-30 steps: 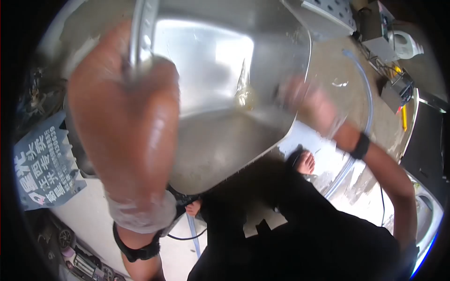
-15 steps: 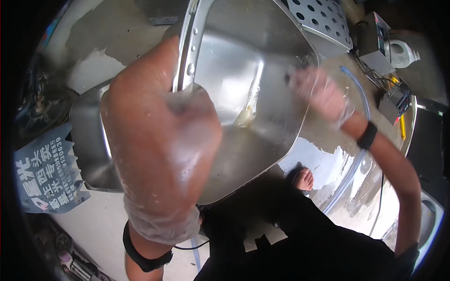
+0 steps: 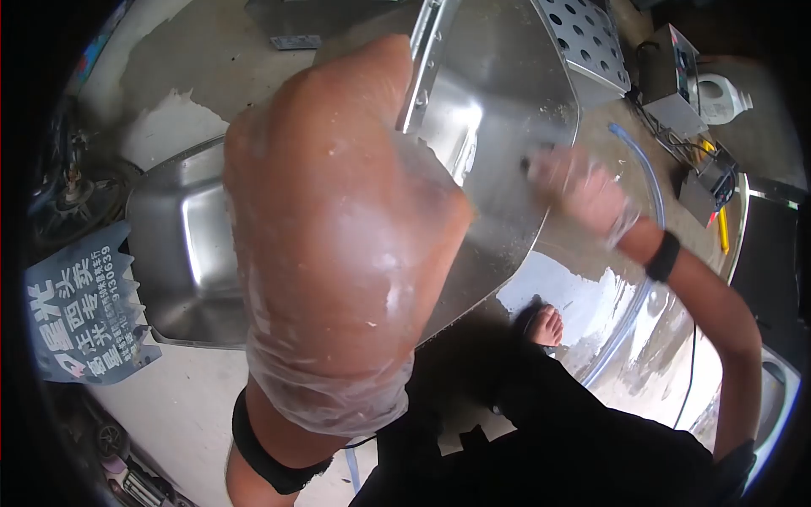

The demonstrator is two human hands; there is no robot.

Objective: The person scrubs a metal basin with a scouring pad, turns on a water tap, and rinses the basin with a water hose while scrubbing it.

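Note:
My left hand (image 3: 346,211), in a clear plastic glove, is large and near the camera. Its fingers are closed on a narrow metal strip (image 3: 427,68) with small raised shiny spots. Behind it lies a stainless steel sink basin (image 3: 481,262), partly covered by this hand. My right hand (image 3: 583,182), also gloved, is at the basin's right side. Motion blurs its curled fingers, with a small dark thing at their tips that I cannot make out. A second steel basin (image 3: 160,228) sits to the left, its right part hidden by my left hand.
A perforated metal panel (image 3: 583,34) stands behind the basin. On the right are a metal box (image 3: 672,80) with cables, a white jug (image 3: 722,100) and a clear blue hose (image 3: 650,169) on the wet floor. A grey printed sheet (image 3: 84,313) lies at left.
My left hand and the metal strip have shifted right, covering more of the near basin. My right hand has moved slightly down and stays blurred. The basins look unmoved.

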